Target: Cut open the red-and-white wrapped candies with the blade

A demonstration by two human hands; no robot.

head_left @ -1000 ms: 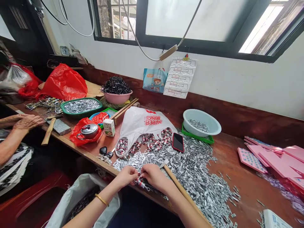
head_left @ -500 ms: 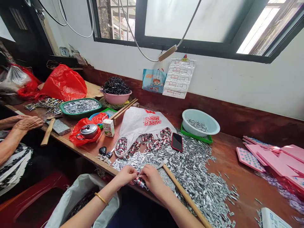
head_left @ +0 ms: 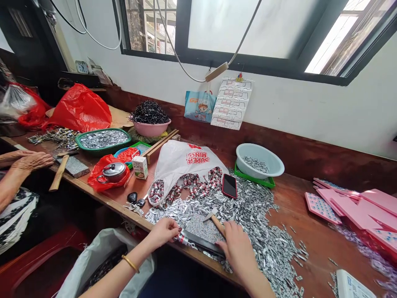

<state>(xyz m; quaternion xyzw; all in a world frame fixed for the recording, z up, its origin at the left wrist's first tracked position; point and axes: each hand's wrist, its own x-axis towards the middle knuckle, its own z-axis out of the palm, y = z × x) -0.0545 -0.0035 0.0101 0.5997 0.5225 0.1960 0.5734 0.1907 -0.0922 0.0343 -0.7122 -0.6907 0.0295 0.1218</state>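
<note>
My left hand pinches a small red-and-silver metal piece against the near edge of a dark speckled slab at the table's front. My right hand lies to the right of the slab and closes over the wooden handle of a hammer, whose small head rests on the slab's far side. A wide heap of small silver metal pieces surrounds the slab and both hands. Most of the hammer handle is hidden under my right hand.
A white plastic bag spills red-and-silver parts beside a phone. Behind stand a pale bowl and a green basket. Pink cards lie right, keys left. Another person's hand rests far left.
My right hand has left the small piece and moved right onto the hammer handle. My left hand stays on the piece at the slab's edge.
</note>
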